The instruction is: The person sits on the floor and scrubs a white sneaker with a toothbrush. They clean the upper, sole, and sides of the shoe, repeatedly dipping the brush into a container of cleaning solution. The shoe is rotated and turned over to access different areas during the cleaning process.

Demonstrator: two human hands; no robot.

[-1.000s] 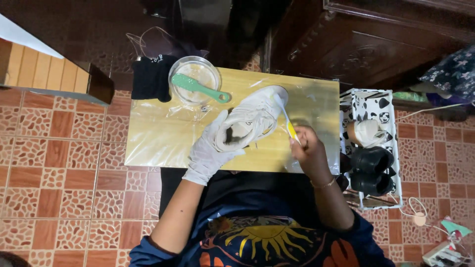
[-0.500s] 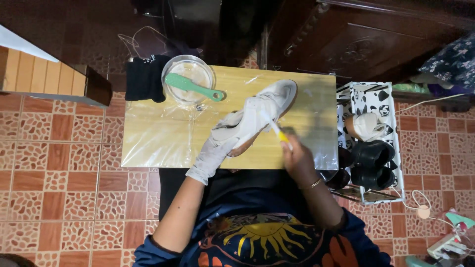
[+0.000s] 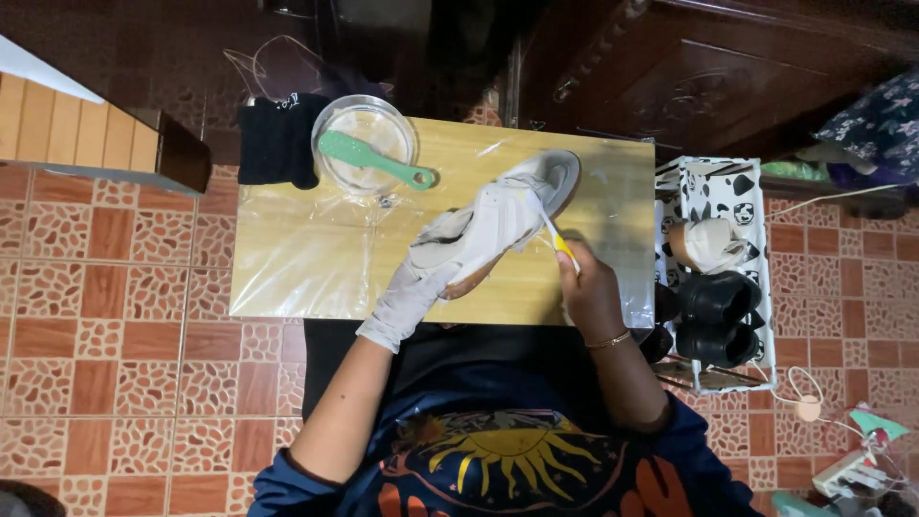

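A white sneaker [image 3: 503, 216] is held tilted on its side over a small wooden table [image 3: 306, 258] covered in clear plastic. My left hand [image 3: 414, 292], in a white glove, grips the sneaker at its heel end. My right hand [image 3: 586, 287], bare with a thin bracelet, holds a small yellow and white brush [image 3: 555, 236] whose head touches the sneaker's side near the toe.
A glass bowl [image 3: 367, 146] with a green brush [image 3: 373, 161] across it stands at the table's back left, beside a black cloth [image 3: 277, 140]. A patterned shoe rack [image 3: 713, 206] with black shoes stands to the right. A wooden box [image 3: 96, 139] is at left.
The sneaker was turned from opening-up onto its side. My right hand moved the small brush from the toe down the side, then back up toward the toe.
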